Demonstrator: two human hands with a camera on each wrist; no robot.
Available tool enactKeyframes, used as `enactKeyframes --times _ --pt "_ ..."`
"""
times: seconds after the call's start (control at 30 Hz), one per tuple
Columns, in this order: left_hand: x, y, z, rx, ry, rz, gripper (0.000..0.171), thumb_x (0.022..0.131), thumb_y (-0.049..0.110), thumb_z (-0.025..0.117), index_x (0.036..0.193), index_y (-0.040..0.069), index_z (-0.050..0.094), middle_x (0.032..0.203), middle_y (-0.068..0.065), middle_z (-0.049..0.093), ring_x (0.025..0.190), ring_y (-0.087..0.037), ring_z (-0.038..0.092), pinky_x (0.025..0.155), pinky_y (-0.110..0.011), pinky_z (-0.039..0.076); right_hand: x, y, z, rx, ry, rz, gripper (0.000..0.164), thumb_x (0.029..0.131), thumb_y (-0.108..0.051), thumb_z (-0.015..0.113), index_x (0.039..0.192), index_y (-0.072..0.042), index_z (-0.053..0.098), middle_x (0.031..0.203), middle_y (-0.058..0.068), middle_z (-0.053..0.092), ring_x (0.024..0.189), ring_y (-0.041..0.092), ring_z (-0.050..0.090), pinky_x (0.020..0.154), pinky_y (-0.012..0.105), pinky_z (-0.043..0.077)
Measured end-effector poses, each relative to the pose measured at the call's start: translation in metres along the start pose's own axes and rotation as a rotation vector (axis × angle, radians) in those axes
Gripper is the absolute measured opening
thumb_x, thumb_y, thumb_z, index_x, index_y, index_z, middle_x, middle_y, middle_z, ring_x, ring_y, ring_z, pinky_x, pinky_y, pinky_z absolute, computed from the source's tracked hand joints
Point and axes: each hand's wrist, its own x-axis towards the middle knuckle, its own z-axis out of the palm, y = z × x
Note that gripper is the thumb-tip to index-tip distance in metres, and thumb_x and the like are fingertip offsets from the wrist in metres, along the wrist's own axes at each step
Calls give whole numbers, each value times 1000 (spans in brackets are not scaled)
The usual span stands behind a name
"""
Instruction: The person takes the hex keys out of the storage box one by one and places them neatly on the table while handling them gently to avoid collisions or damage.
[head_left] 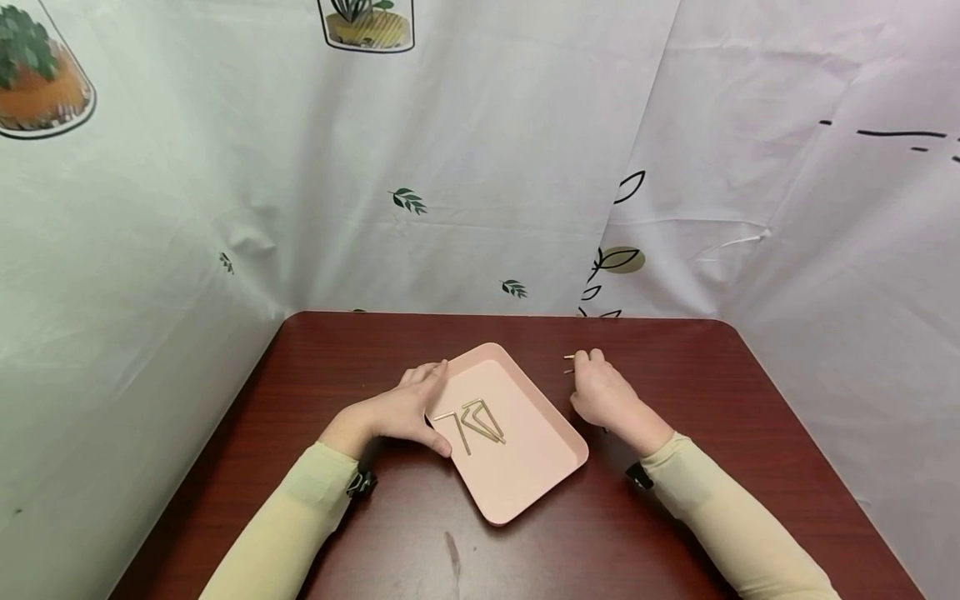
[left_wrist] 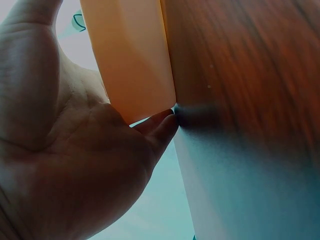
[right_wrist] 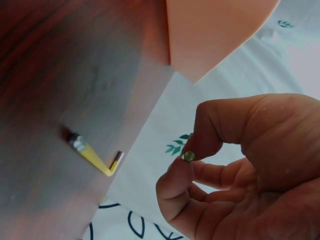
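Observation:
A pink tray (head_left: 525, 467) lies at an angle on the table, with several brass-coloured hex keys (head_left: 459, 432) inside. My left hand (head_left: 405, 412) rests against its left corner, thumb and fingers spread along the two outer walls. In the left wrist view the palm is beside the tray's wall (left_wrist: 135, 65). To the right of the tray, my right hand (head_left: 603, 394) pinches a hex key (right_wrist: 188, 156) between thumb and index finger; its hexagonal end faces the camera and the fingers hide much of it. Another hex key (right_wrist: 94, 156) lies on the table by that hand.
The dark red wooden table (head_left: 645, 533) has rounded far corners. White printed cloth (head_left: 480, 167) hangs behind it and along both sides. Dark wrist devices (head_left: 362, 484) sit at both sleeve cuffs.

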Motion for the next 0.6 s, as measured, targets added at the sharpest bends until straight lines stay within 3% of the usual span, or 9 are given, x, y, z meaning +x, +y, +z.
enactKeyframes --times 0.6 --pt "0 -1 0 7 -1 4 159 67 65 102 175 -7 10 177 -27 24 161 -47 23 128 -60 32 7 20 4 2 -12 22 40 86 1 74 119 14 55 106 31 54 82 46 68 76 56 60"
